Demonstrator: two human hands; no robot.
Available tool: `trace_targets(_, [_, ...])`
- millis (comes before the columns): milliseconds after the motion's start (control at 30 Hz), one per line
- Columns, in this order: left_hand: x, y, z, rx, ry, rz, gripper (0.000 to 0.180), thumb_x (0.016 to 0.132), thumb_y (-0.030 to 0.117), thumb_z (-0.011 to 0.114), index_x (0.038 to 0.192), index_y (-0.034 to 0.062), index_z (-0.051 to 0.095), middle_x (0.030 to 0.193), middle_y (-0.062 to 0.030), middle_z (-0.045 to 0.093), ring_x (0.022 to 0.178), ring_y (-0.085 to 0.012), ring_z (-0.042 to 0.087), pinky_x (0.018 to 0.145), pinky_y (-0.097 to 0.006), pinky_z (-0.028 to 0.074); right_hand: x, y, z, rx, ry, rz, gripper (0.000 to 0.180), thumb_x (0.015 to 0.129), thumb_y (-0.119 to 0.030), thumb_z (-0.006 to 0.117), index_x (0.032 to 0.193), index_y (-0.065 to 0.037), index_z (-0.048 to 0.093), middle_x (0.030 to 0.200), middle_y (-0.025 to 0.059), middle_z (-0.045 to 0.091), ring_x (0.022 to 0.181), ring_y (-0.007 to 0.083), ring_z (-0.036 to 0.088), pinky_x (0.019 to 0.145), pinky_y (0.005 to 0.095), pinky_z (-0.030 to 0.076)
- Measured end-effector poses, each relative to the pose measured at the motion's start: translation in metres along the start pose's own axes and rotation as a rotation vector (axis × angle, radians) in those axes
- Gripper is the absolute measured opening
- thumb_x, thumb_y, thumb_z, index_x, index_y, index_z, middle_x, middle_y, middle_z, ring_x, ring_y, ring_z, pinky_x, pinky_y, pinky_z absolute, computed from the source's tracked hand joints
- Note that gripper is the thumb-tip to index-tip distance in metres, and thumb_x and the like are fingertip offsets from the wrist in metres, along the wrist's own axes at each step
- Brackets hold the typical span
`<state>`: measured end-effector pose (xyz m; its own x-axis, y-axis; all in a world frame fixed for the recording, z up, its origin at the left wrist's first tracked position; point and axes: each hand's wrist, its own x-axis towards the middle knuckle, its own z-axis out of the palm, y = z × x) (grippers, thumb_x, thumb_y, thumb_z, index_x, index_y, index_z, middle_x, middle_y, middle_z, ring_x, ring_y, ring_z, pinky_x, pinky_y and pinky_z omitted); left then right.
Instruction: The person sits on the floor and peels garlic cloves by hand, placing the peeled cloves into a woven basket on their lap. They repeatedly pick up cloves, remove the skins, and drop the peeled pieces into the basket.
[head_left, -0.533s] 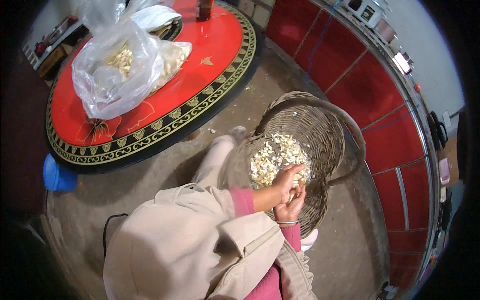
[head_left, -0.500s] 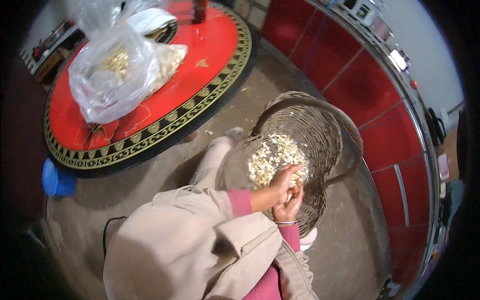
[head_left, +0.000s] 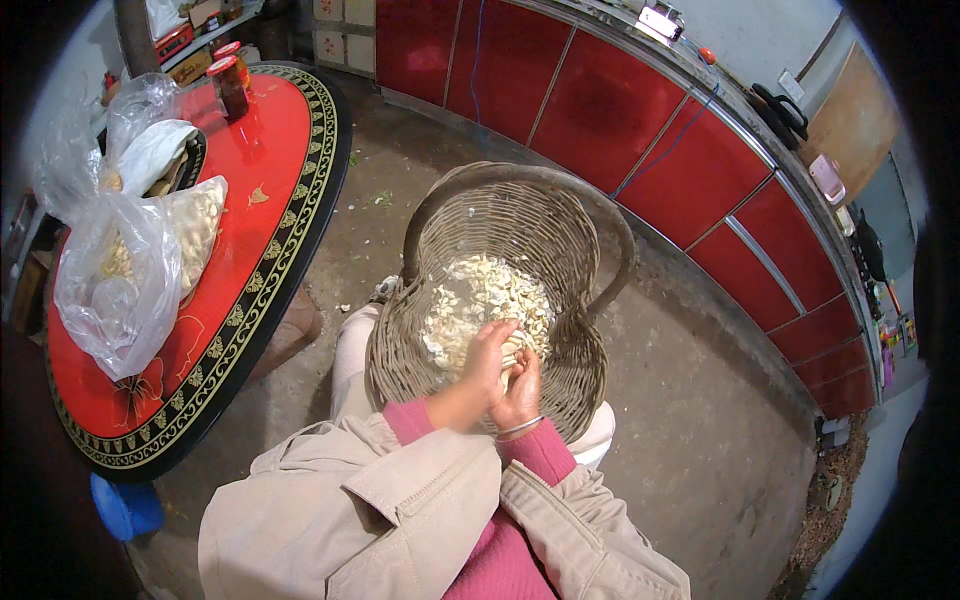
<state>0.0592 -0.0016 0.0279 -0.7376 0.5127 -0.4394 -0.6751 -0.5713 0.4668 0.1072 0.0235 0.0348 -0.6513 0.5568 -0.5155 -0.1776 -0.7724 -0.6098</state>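
A wicker basket (head_left: 500,215) with an arched handle stands between my legs. In its bottom lies a heap of pale clove-like pieces (head_left: 485,290), mixed with thin whitish flakes. My left hand (head_left: 480,365) and my right hand (head_left: 520,395) meet low over the near side of this heap. The left palm is laid over the right, and its fingers point away from me. Several of the same pale pieces show between the two hands, cupped in the right fingers. A metal bangle circles my right wrist. The inner sides of both palms are hidden.
At left is a red round table (head_left: 270,150) carrying a clear plastic bag (head_left: 120,290), a second bag of pale pieces (head_left: 195,225) and red-lidded jars (head_left: 230,90). Beneath its edge sits a blue bucket (head_left: 130,508). Red cabinets (head_left: 640,140) curve along the right.
The view has swung right, so table and basket appear farther left. My hands stay pressed together over the basket, with more pale pieces visible between them.
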Motion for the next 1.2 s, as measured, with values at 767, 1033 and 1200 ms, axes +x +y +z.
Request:
trace_targets(767, [-0.001, 0.022, 0.008, -0.164, -0.031, -0.203, 0.011, 0.072, 0.016, 0.057, 0.079, 0.0096, 0.052, 0.059, -0.0009, 0.048, 0.044, -0.0102, 0.042, 0.032, -0.019, 0.029, -0.008, -0.007, 0.0, 0.254, -0.168, 0.285, 0.02, 0.083, -0.034, 0.042, 0.084, -0.016, 0.051, 0.069, -0.0034, 0.052, 0.075, 0.0175, 0.052, 0.07, 0.0348, 0.044])
trace_targets(1033, [-0.003, 0.021, 0.013, -0.017, 0.021, 0.051, 0.01, 0.072, 0.012, 0.055, 0.08, 0.0087, 0.051, 0.065, -0.0015, 0.049, 0.05, -0.0093, 0.044, 0.045, -0.02, 0.039, 0.004, 0.0, -0.016, 0.278, -0.312, 0.287, 0.021, 0.082, -0.027, 0.044, 0.087, -0.007, 0.049, 0.086, 0.0049, 0.05, 0.082, 0.019, 0.051, 0.073, 0.032, 0.045])
trace_targets(1200, [0.0, 0.024, 0.012, -0.013, 0.021, 0.045, 0.013, 0.073, 0.012, 0.055, 0.085, 0.0074, 0.05, 0.068, -0.0018, 0.048, 0.052, -0.0098, 0.043, 0.042, -0.02, 0.037, 0.014, 0.004, -0.022, 0.208, -0.324, 0.298, 0.014, 0.082, -0.016, 0.041, 0.084, -0.007, 0.051, 0.085, 0.0041, 0.053, 0.085, 0.0185, 0.052, 0.077, 0.0331, 0.043])
